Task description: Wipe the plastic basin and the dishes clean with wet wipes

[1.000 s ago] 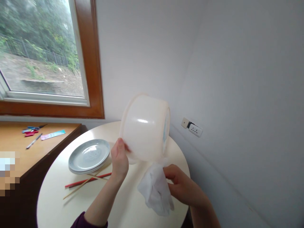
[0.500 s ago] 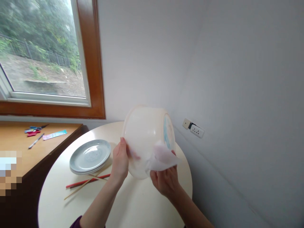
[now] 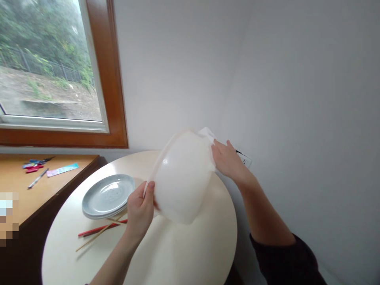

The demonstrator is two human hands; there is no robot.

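Gripping 1 white basin (image 3: 181,180) by its rim above 1 table (image 3: 184,253) with the left hand (image 3: 140,209), pressing 1 cloth (image 3: 207,133) against it with the right hand (image 3: 228,160) in grip too hidden to tell, near 2-plus stacked plates (image 3: 108,196) and 2 pale chopsticks (image 3: 93,237)

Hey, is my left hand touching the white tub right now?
Touching. The head view shows the left hand gripping the white tub at its rim, with the thumb lapped over the edge.
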